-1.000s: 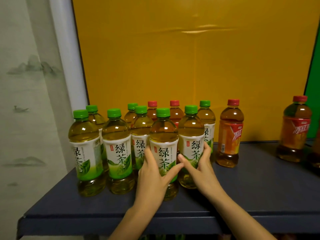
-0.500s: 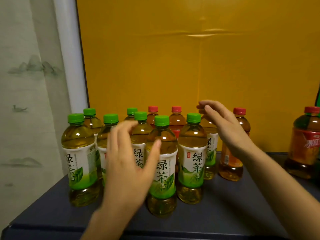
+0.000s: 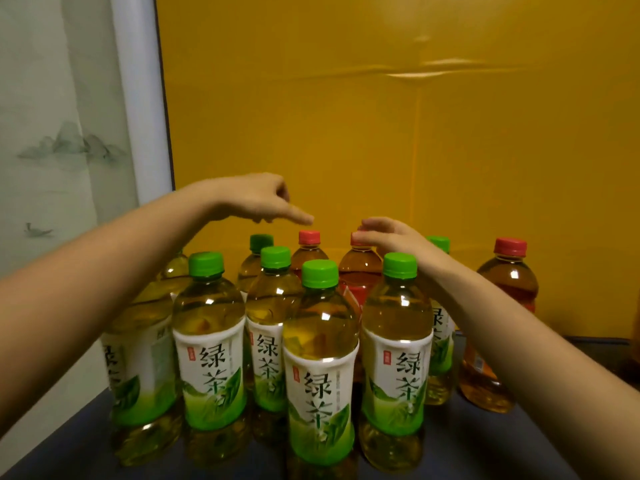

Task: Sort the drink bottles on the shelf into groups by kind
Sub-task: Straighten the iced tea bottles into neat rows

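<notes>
Left hand point(image 3: 249, 199): reaches over the green-capped bottles point(image 3: 320, 368), fingers loosely curled with the forefinger stretched out, holding nothing; its tip hovers just above the left red-capped bottle point(image 3: 309, 252) without touching it.
Green-tea group: fills the left and front of the shelf point(image 3: 512, 441), packed close and upright.
Red-capped pair: stand in the back row, walled in by green caps in front and to both sides.
Right hand point(image 3: 391, 237): fingers bent and a little apart, tips resting on or just at the cap of the right red-capped bottle point(image 3: 360, 268); whether it truly grips I cannot tell.
Lone red-capped bottle point(image 3: 505, 323): stands at the right, apart from the cluster.
How to do it well: pinch each red cap from above, lift straight up clear of the green caps, then carry rightward to the lone one, wrists kept high so no front bottle topples.
</notes>
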